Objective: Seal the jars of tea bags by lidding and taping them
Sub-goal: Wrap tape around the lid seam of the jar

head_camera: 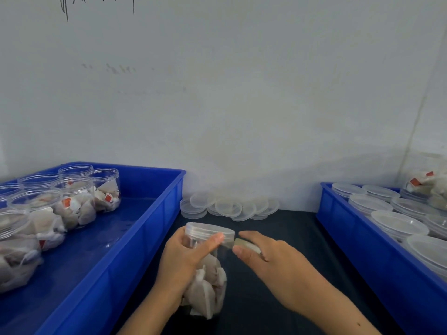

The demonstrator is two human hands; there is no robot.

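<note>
Left hand (186, 257) wraps around the lidded jar (208, 269) mid-worktop; right hand (263, 257) pinches a tape roll (248, 245) right beside the lid (210, 232).

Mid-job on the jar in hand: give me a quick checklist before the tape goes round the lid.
1. Lid on the jar: ok.
2. Lid fully tight: cannot tell.
3. Left hand grips the jar below the lid: ok.
4. Right hand holds the tape roll beside the lid: ok.
5. Tape end stuck to the lid: cannot tell.
6. Tea bags inside, none caught at the rim: ok.
</note>
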